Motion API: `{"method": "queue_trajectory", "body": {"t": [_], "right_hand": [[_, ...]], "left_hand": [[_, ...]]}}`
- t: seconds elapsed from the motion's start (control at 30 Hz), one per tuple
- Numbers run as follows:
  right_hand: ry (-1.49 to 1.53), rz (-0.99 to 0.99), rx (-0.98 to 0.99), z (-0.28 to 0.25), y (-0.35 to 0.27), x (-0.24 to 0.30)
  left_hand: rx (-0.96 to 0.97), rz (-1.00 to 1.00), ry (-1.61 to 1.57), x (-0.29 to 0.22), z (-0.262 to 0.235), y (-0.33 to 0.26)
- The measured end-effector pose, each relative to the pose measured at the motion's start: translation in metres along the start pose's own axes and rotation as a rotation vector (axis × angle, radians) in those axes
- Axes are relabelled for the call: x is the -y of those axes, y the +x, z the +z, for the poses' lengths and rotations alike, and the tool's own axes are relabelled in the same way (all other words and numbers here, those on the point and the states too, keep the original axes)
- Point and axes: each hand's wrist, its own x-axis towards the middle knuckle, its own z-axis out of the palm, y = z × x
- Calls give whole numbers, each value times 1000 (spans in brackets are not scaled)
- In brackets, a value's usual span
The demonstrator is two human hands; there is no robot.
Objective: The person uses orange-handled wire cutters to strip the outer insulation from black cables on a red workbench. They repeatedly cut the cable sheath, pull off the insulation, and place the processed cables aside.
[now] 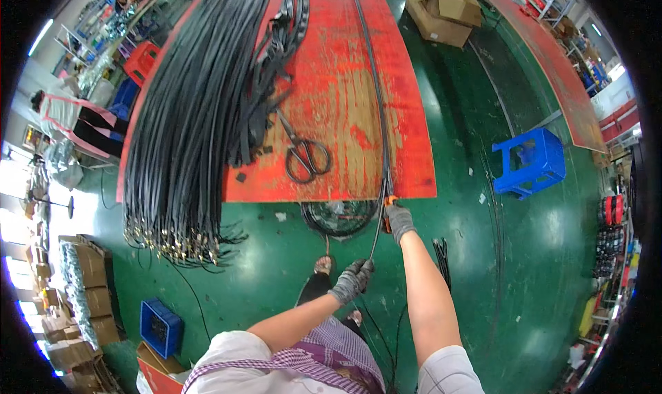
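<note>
My left hand (pixel 353 277), in a grey glove, is closed around a long thin black cable (pixel 375 239) below the table's front edge. The cable runs away from me over the red worn table (pixel 338 104). Farther forward and to the right, my gloved right hand (pixel 399 221) is closed on an orange-handled tool (pixel 390 201), whose kind is mostly hidden. The tool lies right beside the cable at the table edge. To the left rest black-handled scissors (pixel 296 142). A thick bundle of black cables (pixel 193 104) covers the table's left side, its metal-tipped ends hanging over the edge.
Loose black strips (pixel 258 118) lie beside the bundle. A blue stool (pixel 534 163) and an open cardboard box (pixel 445 15) stand on the right. A blue crate (pixel 160 328) sits at lower left. Another person (pixel 79 122) is at far left. Black cables trail near my feet.
</note>
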Motion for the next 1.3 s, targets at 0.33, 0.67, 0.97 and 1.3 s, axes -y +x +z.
{"method": "queue_trajectory", "body": {"t": [0.33, 0.67, 0.97, 1.3], "right_hand": [[-299, -153, -131, 5, 22, -17], [-539, -259, -36, 8, -13, 11], [-558, -392, -39, 8, 5, -1], [-211, -170, -64, -1, -4, -10]], "left_hand": [[-173, -41, 96, 41, 16, 56], [-145, 270, -87, -5, 9, 30], [-182, 775, 529, -15, -29, 159], [124, -118, -133, 60, -3, 91]]}}
